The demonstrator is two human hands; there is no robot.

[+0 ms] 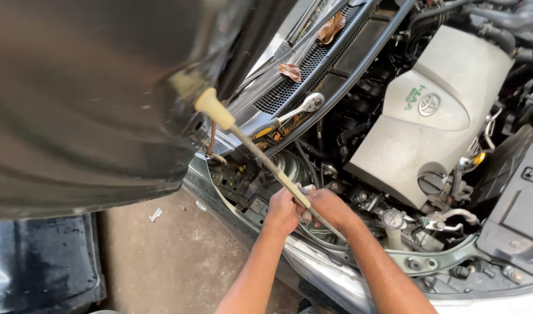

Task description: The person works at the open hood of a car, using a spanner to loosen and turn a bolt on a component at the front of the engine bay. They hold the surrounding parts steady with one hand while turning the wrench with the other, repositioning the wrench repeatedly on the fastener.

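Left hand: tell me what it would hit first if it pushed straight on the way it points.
The left hand grips the hood prop rod and points up-right into the engine bay. It would probably first meet the dark hoses and brackets beside the strut tower; depth is unclear.

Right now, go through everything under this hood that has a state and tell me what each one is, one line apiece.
Hood: raised, propped on the rod.
Prop rod: slanted up, tip against the hood's underside.
Left hand: grip closed around the rod.
Right hand: grip closed around the rod, just below the left.
Ratchet: lying loose on the cowl.
Engine cover: in place.
Oil cap: on.
Dry leaves: lying on the cowl grille.
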